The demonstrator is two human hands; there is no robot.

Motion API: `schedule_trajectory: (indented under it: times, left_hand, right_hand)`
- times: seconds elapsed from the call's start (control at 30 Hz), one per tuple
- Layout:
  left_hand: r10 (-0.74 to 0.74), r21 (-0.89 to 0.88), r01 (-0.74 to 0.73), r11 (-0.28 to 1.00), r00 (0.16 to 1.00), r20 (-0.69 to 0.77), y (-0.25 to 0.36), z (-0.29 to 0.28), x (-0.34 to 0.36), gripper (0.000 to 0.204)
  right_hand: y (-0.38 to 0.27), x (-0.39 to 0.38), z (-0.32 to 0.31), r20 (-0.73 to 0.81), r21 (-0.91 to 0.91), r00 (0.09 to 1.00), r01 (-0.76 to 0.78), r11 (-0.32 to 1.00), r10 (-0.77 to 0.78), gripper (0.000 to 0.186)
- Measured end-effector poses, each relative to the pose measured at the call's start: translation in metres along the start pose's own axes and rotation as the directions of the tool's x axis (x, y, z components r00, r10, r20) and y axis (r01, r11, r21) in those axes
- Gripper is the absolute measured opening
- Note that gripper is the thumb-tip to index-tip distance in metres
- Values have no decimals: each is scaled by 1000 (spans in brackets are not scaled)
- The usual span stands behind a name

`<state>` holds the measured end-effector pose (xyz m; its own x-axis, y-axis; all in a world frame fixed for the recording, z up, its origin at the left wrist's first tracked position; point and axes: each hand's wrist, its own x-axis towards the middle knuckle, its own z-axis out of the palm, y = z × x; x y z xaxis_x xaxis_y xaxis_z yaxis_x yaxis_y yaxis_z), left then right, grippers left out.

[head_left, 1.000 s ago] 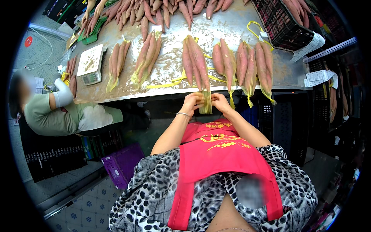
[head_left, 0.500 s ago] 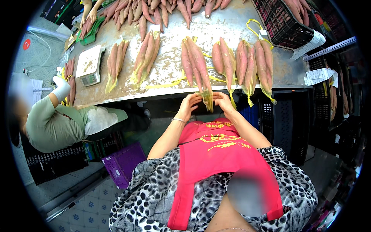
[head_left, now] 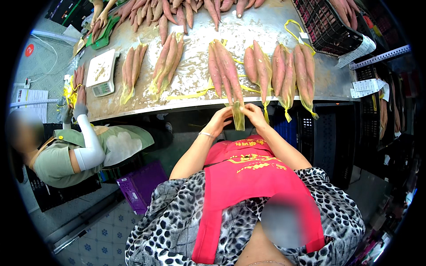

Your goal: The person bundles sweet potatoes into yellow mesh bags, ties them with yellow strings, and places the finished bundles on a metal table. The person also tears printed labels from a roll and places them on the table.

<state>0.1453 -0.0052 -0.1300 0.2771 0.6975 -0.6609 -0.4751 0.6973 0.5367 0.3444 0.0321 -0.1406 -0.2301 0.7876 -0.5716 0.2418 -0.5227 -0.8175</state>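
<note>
A yellow mesh bag of long pink sweet potatoes (head_left: 224, 66) lies at the table's front edge, its loose tail (head_left: 239, 120) hanging over between my hands. My left hand (head_left: 220, 118) grips the left side of the bag's neck with curled fingers. On the other side, my right hand (head_left: 254, 116) pinches the bag near the lower tips of the potatoes. More bagged bundles (head_left: 258, 68) lie along the front of the metal table (head_left: 333, 80), three to the right and two (head_left: 165, 62) to the left.
A white scale (head_left: 100, 71) sits left; loose sweet potatoes (head_left: 186, 13) lie behind. A black crate (head_left: 328, 33) is at back right, a purple crate (head_left: 141, 186) below left. A co-worker (head_left: 66, 159) in pale green works at left; another person's hands (head_left: 100, 17) are at back left.
The bag tail crumpled, then spread down again between my hands, which stay at the edge. The co-worker at left has leaned and lowered the arms onto the yellow-bagged potatoes.
</note>
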Motion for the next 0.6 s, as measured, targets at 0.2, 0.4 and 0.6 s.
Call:
schedule_trajectory:
  times: [0.2,0.4,0.6]
  left_hand:
    - [-59,290,49,956,998,27,-71,-5,2,12]
    - [61,558,7,830,993,-103,-76,-76,3,24]
    - [-41,61,40,997,999,19,13,-25,6,50]
  right_hand:
    - [15,-4,0,-206,66,976,85,994,-69,28]
    - [-20,-1,13,411,497,896,-374,783,167,42]
    - [1,18,26,456,374,862,-413,831,223,17]
